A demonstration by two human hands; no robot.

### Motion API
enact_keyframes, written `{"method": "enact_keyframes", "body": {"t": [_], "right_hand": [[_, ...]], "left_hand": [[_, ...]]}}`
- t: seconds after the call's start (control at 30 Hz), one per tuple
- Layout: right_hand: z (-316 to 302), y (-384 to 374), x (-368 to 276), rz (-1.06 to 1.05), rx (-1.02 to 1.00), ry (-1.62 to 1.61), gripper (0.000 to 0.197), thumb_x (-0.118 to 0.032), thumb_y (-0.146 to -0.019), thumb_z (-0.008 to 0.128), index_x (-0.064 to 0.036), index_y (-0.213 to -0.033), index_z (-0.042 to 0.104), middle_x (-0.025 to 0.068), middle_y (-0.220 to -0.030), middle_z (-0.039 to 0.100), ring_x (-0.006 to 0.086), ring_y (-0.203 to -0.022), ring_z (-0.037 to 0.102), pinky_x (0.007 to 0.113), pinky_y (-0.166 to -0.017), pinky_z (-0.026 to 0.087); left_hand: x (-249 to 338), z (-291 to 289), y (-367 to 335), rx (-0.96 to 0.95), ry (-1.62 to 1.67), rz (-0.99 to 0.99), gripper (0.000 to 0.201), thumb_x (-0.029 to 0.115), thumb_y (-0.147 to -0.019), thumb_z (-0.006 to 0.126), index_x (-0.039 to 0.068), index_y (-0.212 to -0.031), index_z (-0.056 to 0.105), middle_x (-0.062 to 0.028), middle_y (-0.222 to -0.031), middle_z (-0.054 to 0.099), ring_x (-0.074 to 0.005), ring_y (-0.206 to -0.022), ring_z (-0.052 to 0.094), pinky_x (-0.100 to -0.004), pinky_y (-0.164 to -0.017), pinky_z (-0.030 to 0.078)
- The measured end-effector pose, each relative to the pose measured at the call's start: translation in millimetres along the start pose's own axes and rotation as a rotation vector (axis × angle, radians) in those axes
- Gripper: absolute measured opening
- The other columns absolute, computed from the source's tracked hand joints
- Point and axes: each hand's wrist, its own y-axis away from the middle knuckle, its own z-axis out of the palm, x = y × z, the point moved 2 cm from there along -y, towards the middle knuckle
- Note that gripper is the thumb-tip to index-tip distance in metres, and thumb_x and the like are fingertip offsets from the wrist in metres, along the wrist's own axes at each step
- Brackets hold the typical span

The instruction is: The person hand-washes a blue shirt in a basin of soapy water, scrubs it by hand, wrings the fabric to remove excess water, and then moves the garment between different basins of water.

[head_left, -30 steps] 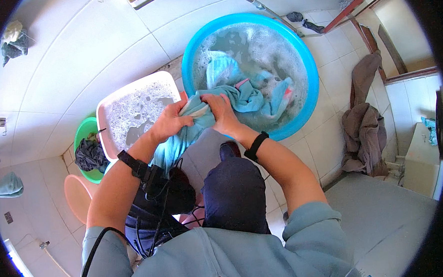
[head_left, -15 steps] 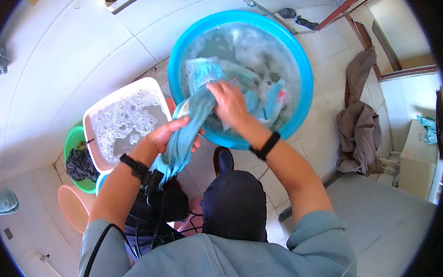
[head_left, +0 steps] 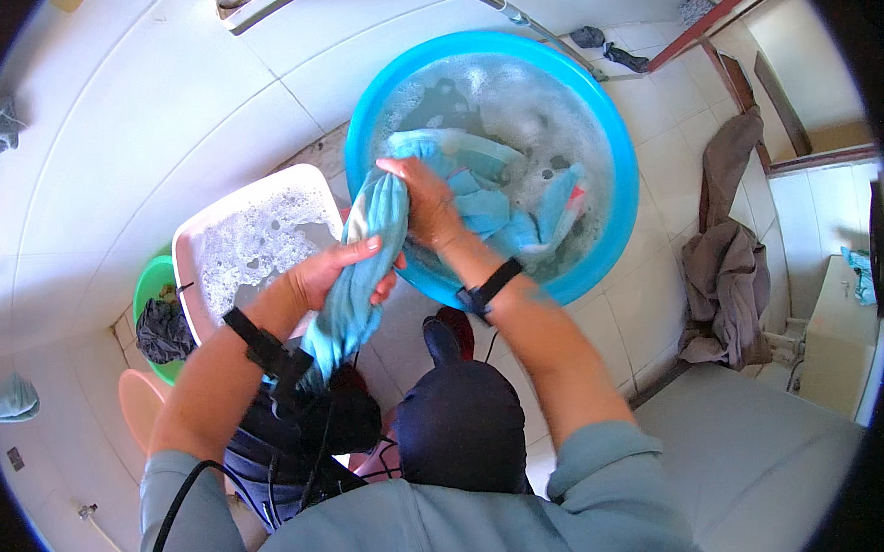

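Note:
A wet light-blue cloth, perhaps a towel, hangs bunched lengthwise between my hands at the left rim of the big blue tub. My left hand is wrapped round its middle, thumb on top. Higher up, my right hand is closed on the upper end. More blue cloth, partly white with a red patch, lies in the sudsy water. Whether it joins the held piece is hidden behind my right hand. The lower end of the cloth falls beside my left wrist, above my lap.
A pale pink basin of foamy water stands left of the tub. Beyond it are a green basin with dark cloth and an orange tub. Brown clothing hangs at the right, near a grey surface. A metal pole leans behind the tub.
My right hand has drawn down and left, toward my left hand, and the held cloth is more upright and twisted. The cloth in the tub has spread out. The view has shifted slightly.

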Motion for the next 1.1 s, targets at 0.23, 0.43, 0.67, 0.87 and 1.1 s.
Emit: {"method": "enact_keyframes", "body": {"t": [0.23, 0.43, 0.67, 0.87, 1.1], "right_hand": [[-41.9, -11.8, -8.9, 0.114, -0.632, 0.367, 0.055, -0.011, -0.076, 0.071, -0.0162, -0.129, 0.055, 0.0141, -0.105, 0.068, 0.0372, -0.099, 0.063, 0.044, -0.084, 0.052], [-28.6, 12.1, -4.1, 0.55, -1.023, 0.246, 0.062, -0.024, -0.071, 0.079, -0.0108, -0.127, 0.057, 0.0202, -0.105, 0.068, 0.0381, -0.097, 0.065, 0.045, -0.084, 0.051], [-15.9, 56.3, 10.9, 0.95, -0.836, -0.482, 0.051, -0.015, -0.065, 0.08, -0.0048, -0.112, 0.064, 0.023, -0.102, 0.068, 0.0378, -0.097, 0.066, 0.042, -0.083, 0.05], [-56.2, 20.5, -25.9, 0.451, -0.527, -0.066, 0.042, -0.008, -0.065, 0.077, -0.0064, -0.104, 0.064, 0.0191, -0.095, 0.067, 0.0397, -0.093, 0.062, 0.045, -0.078, 0.049], [-68.0, -15.0, -130.5, -0.211, -0.321, -0.064, 0.016, -0.015, -0.075, 0.067, -0.0126, -0.091, 0.064, 0.0077, -0.101, 0.06, 0.0284, -0.106, 0.056, 0.051, -0.093, 0.04]], "left_hand": [[33.3, -17.6, -24.5, 0.536, -1.529, 0.06, 0.038, 0.032, -0.075, 0.072, 0.006, -0.102, 0.065, -0.0171, -0.083, 0.068, -0.032, -0.083, 0.069, -0.0433, -0.075, 0.054], [13.1, -19.3, -42.3, 0.75, -1.843, -0.007, 0.041, 0.028, -0.078, 0.07, 0.009, -0.112, 0.059, -0.0205, -0.094, 0.068, -0.0372, -0.091, 0.068, -0.047, -0.078, 0.055], [7.9, -11.6, -50.6, 0.753, -1.793, -0.078, 0.051, 0.03, -0.08, 0.073, 0.008, -0.122, 0.054, -0.0242, -0.108, 0.064, -0.0378, -0.098, 0.066, -0.0457, -0.083, 0.054], [27.5, -20.6, -18.6, -0.009, -0.577, -0.02, 0.093, 0.067, -0.082, 0.058, -0.001, -0.143, 0.039, -0.0193, -0.136, 0.053, -0.029, -0.12, 0.055, -0.0401, -0.102, 0.043], [18.1, 6.4, -44.8, -0.223, -0.052, 0.037, 0.082, 0.07, -0.089, 0.047, 0.003, -0.136, 0.047, -0.0166, -0.127, 0.058, -0.0266, -0.12, 0.054, -0.0431, -0.105, 0.042]]}}
